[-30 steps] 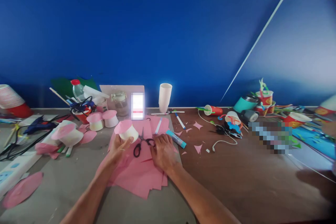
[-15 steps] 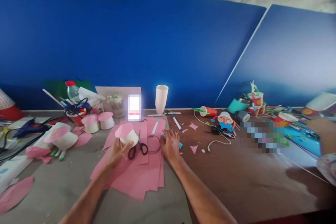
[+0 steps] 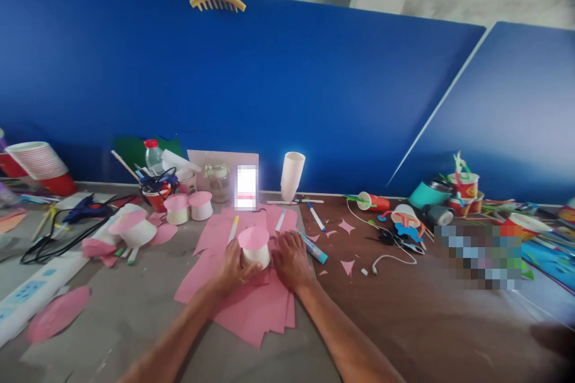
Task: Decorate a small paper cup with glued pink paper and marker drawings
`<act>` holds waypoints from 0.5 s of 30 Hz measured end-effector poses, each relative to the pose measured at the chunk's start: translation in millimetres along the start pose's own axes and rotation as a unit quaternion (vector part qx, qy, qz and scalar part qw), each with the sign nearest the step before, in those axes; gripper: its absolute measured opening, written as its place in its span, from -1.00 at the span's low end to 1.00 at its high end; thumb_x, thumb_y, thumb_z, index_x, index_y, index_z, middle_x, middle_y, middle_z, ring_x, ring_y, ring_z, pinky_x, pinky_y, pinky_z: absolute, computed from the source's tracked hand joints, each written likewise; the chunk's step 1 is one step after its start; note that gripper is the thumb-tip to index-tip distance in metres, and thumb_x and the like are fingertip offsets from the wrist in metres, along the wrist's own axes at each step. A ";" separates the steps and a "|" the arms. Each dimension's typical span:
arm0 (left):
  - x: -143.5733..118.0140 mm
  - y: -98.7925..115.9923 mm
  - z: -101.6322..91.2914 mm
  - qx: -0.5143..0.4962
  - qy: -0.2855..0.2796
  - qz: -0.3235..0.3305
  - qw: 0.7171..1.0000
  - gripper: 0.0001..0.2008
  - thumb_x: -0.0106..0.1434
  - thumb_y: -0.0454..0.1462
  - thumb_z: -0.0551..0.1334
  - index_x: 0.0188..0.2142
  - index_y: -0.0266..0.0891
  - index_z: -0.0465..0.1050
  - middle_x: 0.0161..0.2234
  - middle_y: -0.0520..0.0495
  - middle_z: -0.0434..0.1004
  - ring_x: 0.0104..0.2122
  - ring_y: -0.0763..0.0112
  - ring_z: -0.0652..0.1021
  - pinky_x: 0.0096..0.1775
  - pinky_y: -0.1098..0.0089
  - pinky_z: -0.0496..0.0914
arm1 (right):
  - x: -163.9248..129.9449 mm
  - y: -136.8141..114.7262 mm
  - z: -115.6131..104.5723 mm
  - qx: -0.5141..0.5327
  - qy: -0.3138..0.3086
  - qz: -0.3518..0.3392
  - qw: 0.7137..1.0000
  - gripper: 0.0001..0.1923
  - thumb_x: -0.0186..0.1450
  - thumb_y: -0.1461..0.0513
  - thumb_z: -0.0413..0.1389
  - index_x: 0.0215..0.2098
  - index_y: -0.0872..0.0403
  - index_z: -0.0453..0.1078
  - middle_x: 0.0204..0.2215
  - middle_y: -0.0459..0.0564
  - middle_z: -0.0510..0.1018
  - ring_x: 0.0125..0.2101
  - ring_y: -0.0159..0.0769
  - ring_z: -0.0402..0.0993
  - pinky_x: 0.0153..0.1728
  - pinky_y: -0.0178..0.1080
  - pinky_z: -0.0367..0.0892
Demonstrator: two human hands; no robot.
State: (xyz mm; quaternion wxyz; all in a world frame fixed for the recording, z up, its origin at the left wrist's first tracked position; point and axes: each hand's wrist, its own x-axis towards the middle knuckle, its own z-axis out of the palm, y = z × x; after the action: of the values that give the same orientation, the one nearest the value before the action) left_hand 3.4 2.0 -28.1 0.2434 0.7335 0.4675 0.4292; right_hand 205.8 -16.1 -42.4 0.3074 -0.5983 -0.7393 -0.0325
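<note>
My left hand [image 3: 236, 266] is closed around a short white paper cup [image 3: 258, 257] with a pink paper piece [image 3: 254, 238] over its top. The cup stands over a stack of pink paper sheets [image 3: 251, 317]. Just right of the cup, my right hand [image 3: 291, 257] rests on the sheets with its fingers bent forward and apart. I cannot tell whether its fingertips touch the cup. Beside that hand lies a light-blue tube, perhaps a glue stick [image 3: 315, 249]. A marker with a yellow end [image 3: 234, 230] lies behind the cup. The scissors are out of sight.
Similar pink-topped cups [image 3: 200, 206] stand at the left, near a white power strip [image 3: 36, 287] and a pink oval cutout [image 3: 58, 314]. A tall white cup [image 3: 293, 176] stands by the blue partition [image 3: 287, 84]. Pink scraps [image 3: 347, 226] and a white cable [image 3: 395, 260] lie rightward.
My left hand has brought the cup rightward and lower, over where the scissors lay. My right hand has left the light-blue tube and sits closer to the cup. The view has shifted left.
</note>
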 end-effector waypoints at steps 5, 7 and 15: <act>1.7 0.1 -0.2 0.014 -0.046 0.040 0.998 -0.47 0.08 -0.01 0.34 -0.02 -0.25 0.48 -0.07 -0.33 0.59 0.00 -0.12 0.55 0.13 -0.14 0.39 | 3.0 3.4 5.3 -0.013 0.003 0.019 1.000 -0.53 0.38 0.26 0.09 0.25 0.11 0.34 0.04 0.17 0.57 0.19 0.12 0.31 0.26 0.16 0.10; 2.0 0.8 -2.8 0.017 -0.066 0.046 0.997 -0.45 0.14 0.00 0.30 0.04 -0.25 0.45 -0.03 -0.36 0.58 0.05 -0.12 0.54 0.15 -0.14 0.37 | 2.9 3.0 6.4 -0.016 0.006 0.017 1.000 -0.53 0.39 0.25 0.08 0.26 0.11 0.34 0.05 0.19 0.57 0.20 0.13 0.31 0.25 0.16 0.11; -0.1 1.1 -1.5 0.058 -0.077 0.074 0.993 -0.48 0.10 0.01 0.32 -0.03 -0.24 0.51 -0.09 -0.37 0.61 -0.03 -0.21 0.57 0.21 -0.24 0.28 | 8.6 -0.1 1.8 -0.030 -0.014 0.036 0.999 -0.53 0.38 0.30 0.03 0.25 0.12 0.35 0.06 0.17 0.59 0.15 0.06 0.38 0.23 0.09 0.15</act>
State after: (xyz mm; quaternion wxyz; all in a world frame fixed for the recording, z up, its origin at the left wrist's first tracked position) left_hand 2.6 1.3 -26.5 0.2037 0.8098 0.4160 0.3600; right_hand 204.1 -7.9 -39.5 0.2800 -0.6335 -0.7204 -0.0352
